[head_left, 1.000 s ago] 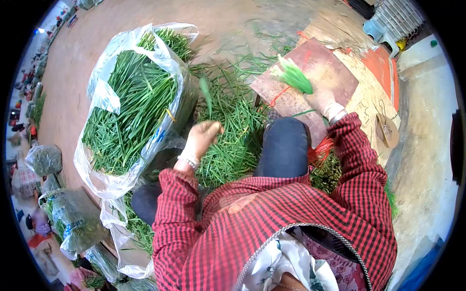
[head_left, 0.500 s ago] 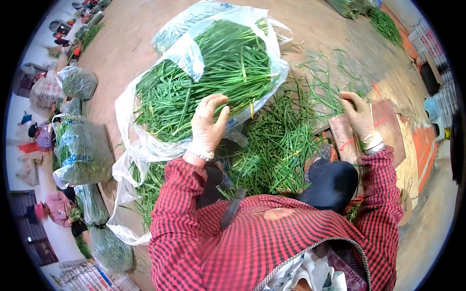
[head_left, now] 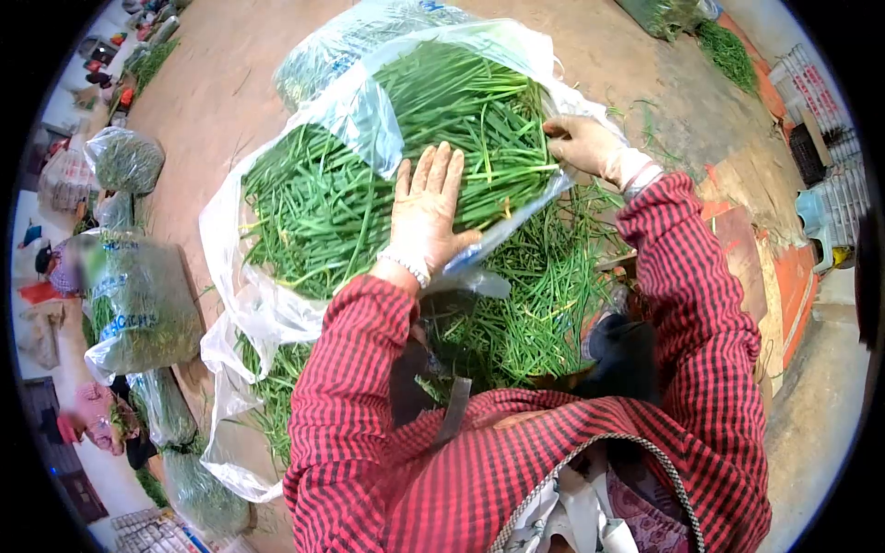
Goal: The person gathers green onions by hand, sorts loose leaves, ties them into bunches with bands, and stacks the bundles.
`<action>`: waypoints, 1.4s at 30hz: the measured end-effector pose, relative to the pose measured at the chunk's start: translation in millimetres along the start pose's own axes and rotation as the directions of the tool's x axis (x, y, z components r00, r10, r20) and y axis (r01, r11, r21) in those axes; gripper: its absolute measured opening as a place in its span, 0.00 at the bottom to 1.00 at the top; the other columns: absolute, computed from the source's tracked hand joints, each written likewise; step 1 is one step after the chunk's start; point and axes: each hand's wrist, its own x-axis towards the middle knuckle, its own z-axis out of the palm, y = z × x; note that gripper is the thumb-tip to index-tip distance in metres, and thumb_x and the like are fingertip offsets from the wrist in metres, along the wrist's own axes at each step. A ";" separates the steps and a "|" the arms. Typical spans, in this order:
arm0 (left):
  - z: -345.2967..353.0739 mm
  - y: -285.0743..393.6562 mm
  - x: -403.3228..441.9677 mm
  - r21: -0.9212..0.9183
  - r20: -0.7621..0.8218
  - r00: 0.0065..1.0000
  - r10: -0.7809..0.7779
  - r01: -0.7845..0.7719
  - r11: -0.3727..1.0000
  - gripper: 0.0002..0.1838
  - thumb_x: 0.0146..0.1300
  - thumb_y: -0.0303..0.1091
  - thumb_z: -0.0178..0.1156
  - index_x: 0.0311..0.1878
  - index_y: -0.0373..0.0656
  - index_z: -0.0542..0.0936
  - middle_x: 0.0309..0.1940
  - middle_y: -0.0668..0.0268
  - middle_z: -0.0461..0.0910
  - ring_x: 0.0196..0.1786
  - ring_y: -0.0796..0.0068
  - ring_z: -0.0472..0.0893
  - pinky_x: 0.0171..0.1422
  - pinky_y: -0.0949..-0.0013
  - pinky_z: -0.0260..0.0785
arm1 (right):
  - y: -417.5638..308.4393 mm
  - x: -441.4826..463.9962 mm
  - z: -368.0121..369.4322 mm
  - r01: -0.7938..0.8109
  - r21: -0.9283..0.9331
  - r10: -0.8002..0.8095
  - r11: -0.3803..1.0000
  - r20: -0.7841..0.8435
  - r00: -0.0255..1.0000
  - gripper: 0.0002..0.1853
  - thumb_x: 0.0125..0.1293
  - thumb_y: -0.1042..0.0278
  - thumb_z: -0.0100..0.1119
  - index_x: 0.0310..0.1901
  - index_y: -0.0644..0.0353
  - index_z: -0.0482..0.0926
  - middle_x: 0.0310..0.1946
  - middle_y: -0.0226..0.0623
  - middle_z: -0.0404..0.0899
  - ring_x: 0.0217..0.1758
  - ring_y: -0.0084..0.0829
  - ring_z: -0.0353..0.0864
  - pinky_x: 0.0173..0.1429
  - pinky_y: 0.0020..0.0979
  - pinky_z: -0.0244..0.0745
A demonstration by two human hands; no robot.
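Observation:
Long green stalks (head_left: 318, 198) fill a large clear plastic bag (head_left: 221, 221) with its mouth open. My left hand (head_left: 427, 207), in a pale glove, lies on the stalks with its fingers spread. At the bag's right edge my right hand (head_left: 585, 147), also gloved, has its fingers curled against the stalk ends. Its fingertips are partly hidden among them, so what it grips cannot be made out. Below the bag, loose stalks (head_left: 544, 300) are heaped on the floor in front of my knees.
Another filled bag (head_left: 355, 46) stands behind the open one. Several packed bags (head_left: 147, 300) line the left side, near a person (head_left: 101, 415). At the right are a reddish board (head_left: 737, 253), a blue stool (head_left: 814, 217) and stacked crates (head_left: 841, 184). A blade (head_left: 454, 410) lies at my lap.
My right hand has moved left from above the board to the bag's edge. My left hand has come down flat onto the stalks. The bunch seen earlier in my right hand is gone from it.

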 end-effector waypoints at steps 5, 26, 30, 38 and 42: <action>-37.1 10.6 32.1 -0.252 -0.268 0.963 0.034 -0.104 0.962 0.32 0.52 0.48 0.70 0.58 0.43 0.75 0.57 0.58 0.75 0.60 0.57 0.73 0.66 0.56 0.62 | -1.4 54.0 -18.6 -0.072 0.458 0.065 0.886 0.031 0.997 0.26 0.68 0.56 0.53 0.58 0.71 0.71 0.38 0.38 0.82 0.37 0.24 0.79 0.40 0.23 0.76; -5.0 -63.0 195.7 -0.274 0.054 0.994 -0.094 0.105 0.956 0.61 0.36 0.69 0.73 0.65 0.30 0.63 0.55 0.44 0.75 0.59 0.51 0.75 0.65 0.59 0.67 | -39.1 119.3 -13.8 0.029 0.863 0.115 0.504 -0.100 0.988 0.24 0.71 0.52 0.44 0.63 0.54 0.73 0.66 0.38 0.69 0.72 0.35 0.62 0.74 0.45 0.52; -18.9 -48.2 194.5 -0.130 -0.244 0.967 0.067 -0.102 0.986 0.51 0.37 0.58 0.76 0.60 0.35 0.66 0.50 0.46 0.77 0.54 0.53 0.78 0.60 0.59 0.71 | -66.9 105.6 -29.8 0.434 -0.143 -0.448 0.890 -0.456 0.769 0.21 0.70 0.51 0.48 0.56 0.53 0.77 0.55 0.37 0.79 0.59 0.41 0.75 0.66 0.36 0.62; -46.2 -61.1 146.2 -0.484 -0.233 0.955 -0.183 0.050 0.874 0.36 0.44 0.44 0.76 0.57 0.44 0.72 0.42 0.62 0.82 0.41 0.61 0.84 0.48 0.62 0.77 | -99.3 78.6 -37.4 0.299 0.563 -0.223 0.770 -0.201 0.954 0.26 0.67 0.45 0.56 0.53 0.60 0.80 0.48 0.35 0.82 0.52 0.30 0.80 0.54 0.31 0.74; -65.5 -83.7 119.7 -0.810 -0.402 0.861 -0.311 -0.175 0.560 0.23 0.52 0.24 0.70 0.53 0.42 0.75 0.41 0.67 0.81 0.39 0.72 0.82 0.48 0.66 0.78 | -68.2 66.7 -54.0 0.314 0.897 -0.127 0.311 -0.288 0.949 0.19 0.71 0.57 0.54 0.50 0.67 0.79 0.48 0.42 0.81 0.51 0.29 0.81 0.56 0.30 0.79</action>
